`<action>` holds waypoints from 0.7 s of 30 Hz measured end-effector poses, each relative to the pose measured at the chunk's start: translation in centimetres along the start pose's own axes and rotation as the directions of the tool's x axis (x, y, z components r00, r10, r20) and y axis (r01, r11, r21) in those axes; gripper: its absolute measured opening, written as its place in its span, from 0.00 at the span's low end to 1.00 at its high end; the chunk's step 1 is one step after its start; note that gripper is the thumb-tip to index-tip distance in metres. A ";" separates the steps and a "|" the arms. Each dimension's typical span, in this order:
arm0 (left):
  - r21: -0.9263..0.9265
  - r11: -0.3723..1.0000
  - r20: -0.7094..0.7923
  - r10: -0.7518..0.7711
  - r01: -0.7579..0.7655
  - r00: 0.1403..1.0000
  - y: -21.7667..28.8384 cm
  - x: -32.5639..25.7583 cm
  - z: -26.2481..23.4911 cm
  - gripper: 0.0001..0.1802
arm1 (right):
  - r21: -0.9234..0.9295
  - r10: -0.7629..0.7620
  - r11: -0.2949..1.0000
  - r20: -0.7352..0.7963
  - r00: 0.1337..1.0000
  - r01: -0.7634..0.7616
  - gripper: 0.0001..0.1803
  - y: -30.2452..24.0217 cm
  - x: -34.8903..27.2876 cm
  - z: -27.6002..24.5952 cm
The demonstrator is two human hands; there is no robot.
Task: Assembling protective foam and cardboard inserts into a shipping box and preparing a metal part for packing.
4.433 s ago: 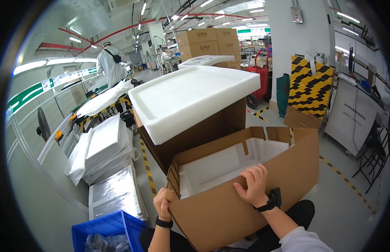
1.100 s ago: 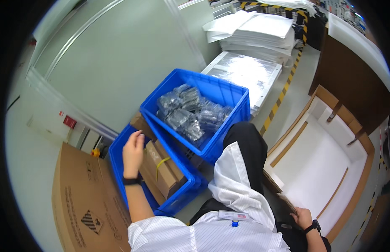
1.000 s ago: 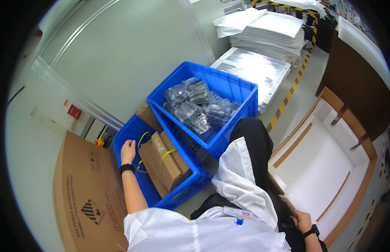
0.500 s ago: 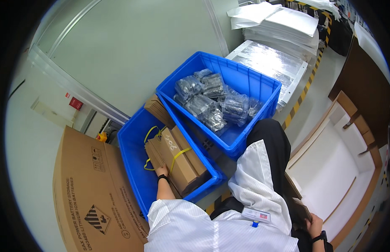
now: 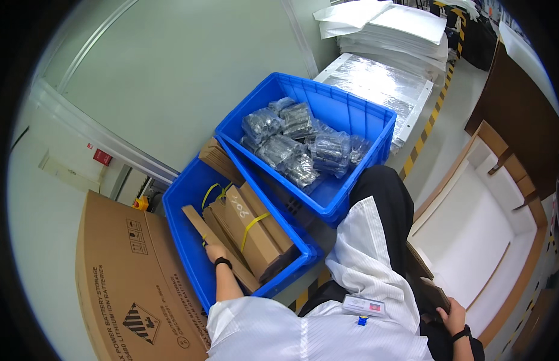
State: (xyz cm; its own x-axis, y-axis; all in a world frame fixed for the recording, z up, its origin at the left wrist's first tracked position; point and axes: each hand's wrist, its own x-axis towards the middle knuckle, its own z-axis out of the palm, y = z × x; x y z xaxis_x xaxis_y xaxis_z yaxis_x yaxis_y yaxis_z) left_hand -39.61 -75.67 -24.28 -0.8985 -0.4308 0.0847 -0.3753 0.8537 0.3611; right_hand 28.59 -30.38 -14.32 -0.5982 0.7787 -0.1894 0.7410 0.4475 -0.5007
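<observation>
My left hand (image 5: 215,253), with a black band on the wrist, is closed on a long flat cardboard piece (image 5: 197,221) inside the lower blue bin (image 5: 184,249). Right beside it in that bin lies a bundle of folded cardboard (image 5: 250,231) with a yellow strap around it. More folded cardboard (image 5: 219,161) stands at the bin's far end. At the lower right, my right hand (image 5: 452,315) grips the edge of a brown cardboard piece (image 5: 436,295), thumb on top. The lower part of that piece is hidden beside my leg.
A second blue bin (image 5: 357,111) rests partly over the first, holding several plastic-wrapped dark parts (image 5: 285,150). On my right stands an open carton (image 5: 463,240) with white lining. A large printed carton (image 5: 120,240) is at left; white sheets (image 5: 393,45) are stacked far off.
My left hand has shifted left, and the long cardboard piece it holds is now tilted away from the strapped bundle. My right hand keeps its grip. The whole view has shifted slightly.
</observation>
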 end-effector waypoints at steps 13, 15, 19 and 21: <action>-0.995 -0.081 -0.102 0.764 -0.063 0.638 30.9 -30.7 -30.2 0.14 | 0.039 -0.392 0.869 -0.555 0.734 0.493 0.38 -13.3 5.8 -12.1; -0.993 -0.116 -0.100 0.881 0.005 0.462 35.2 -36.9 -28.4 0.14 | 0.200 -0.416 0.761 -0.579 0.701 0.617 0.43 -16.5 5.3 -13.3; -0.994 -0.061 -0.064 0.997 0.093 -0.030 40.4 -51.7 -23.7 0.13 | 0.421 -0.260 0.714 -0.583 0.770 0.560 0.62 -16.8 6.3 -13.4; -0.987 0.026 -0.025 0.950 0.157 -0.312 40.4 -58.2 -21.1 0.11 | 0.331 -0.163 0.809 -0.669 0.726 0.486 0.62 -13.5 6.9 -12.3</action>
State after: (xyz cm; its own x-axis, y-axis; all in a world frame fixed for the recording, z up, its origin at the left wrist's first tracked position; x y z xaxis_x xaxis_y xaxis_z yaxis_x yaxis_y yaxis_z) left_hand 2.29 -22.27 5.01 -0.0701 0.9379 0.3398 0.0740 -0.3348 0.9394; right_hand 18.17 -25.64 1.48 -0.3504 0.7864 0.5088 0.2077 0.5949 -0.7765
